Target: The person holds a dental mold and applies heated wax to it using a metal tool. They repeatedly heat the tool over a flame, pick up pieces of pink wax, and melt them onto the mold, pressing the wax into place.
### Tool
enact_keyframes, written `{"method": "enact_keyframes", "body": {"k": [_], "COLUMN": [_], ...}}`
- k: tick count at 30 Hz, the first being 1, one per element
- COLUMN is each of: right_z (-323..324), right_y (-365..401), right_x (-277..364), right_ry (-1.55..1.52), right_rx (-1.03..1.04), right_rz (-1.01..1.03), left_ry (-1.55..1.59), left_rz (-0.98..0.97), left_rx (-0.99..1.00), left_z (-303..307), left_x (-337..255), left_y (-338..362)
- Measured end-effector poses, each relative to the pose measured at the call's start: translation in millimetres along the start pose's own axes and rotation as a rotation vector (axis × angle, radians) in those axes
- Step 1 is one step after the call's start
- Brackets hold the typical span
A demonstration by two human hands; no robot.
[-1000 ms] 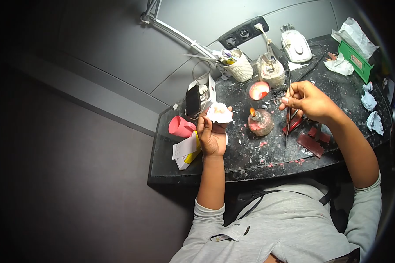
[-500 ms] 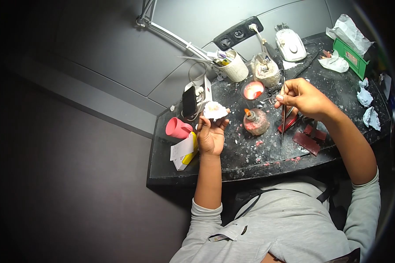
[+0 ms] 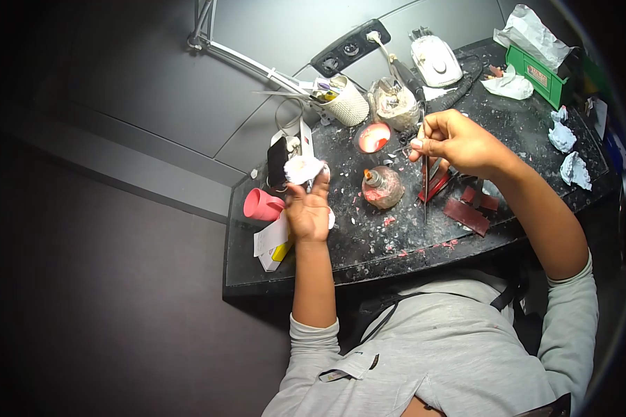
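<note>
A white plaster-like piece (image 3: 302,169) rests against the fingertips of my left hand (image 3: 309,208), palm up above the left side of the black table. My right hand (image 3: 459,144) pinches a long thin metal tool (image 3: 425,174), held nearly upright. Left of the tool stands a glass burner (image 3: 383,187) with a small orange flame at its top. Behind the burner is a round dish (image 3: 374,138) with red and pale material. Below my right hand lie a red box-like object (image 3: 435,182) and dark red sheets (image 3: 466,216).
A pink mug (image 3: 262,204), a phone (image 3: 277,163) and a yellow-white box (image 3: 277,256) stand at the left. Behind are a pen holder (image 3: 348,104), a white device (image 3: 436,61) and a power strip (image 3: 351,48). A green box (image 3: 535,75) and crumpled paper (image 3: 575,171) lie right.
The whole view has shifted, so the table appears further left. My left hand has turned and its fingers have shifted around the white piece. My right hand still holds the tool.
</note>
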State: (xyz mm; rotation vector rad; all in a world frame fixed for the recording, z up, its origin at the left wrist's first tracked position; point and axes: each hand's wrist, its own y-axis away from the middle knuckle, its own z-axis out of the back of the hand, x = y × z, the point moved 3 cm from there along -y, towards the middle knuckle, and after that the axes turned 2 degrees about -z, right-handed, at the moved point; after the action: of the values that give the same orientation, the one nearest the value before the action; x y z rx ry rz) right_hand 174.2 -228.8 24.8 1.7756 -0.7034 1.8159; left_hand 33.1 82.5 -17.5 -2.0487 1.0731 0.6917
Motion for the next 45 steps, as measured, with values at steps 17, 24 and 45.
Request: {"method": "enact_keyframes", "body": {"k": [17,24,45], "right_z": [3,2,2], "right_y": [-2,-1,1], "right_x": [-3,2,2], "right_ry": [-0.020,0.008,0.020], "right_rx": [-0.016,0.000,-0.009], "right_rz": [0.007,0.000,0.099], "left_ry": [0.163,-0.341,-0.562], "left_rz": [-0.183,-0.077,0.128], "left_rx": [-0.152,0.183,0.411], "left_z": [7,-30,-54], "left_x": [-34,0,39], "left_y": [0,8,4]}}
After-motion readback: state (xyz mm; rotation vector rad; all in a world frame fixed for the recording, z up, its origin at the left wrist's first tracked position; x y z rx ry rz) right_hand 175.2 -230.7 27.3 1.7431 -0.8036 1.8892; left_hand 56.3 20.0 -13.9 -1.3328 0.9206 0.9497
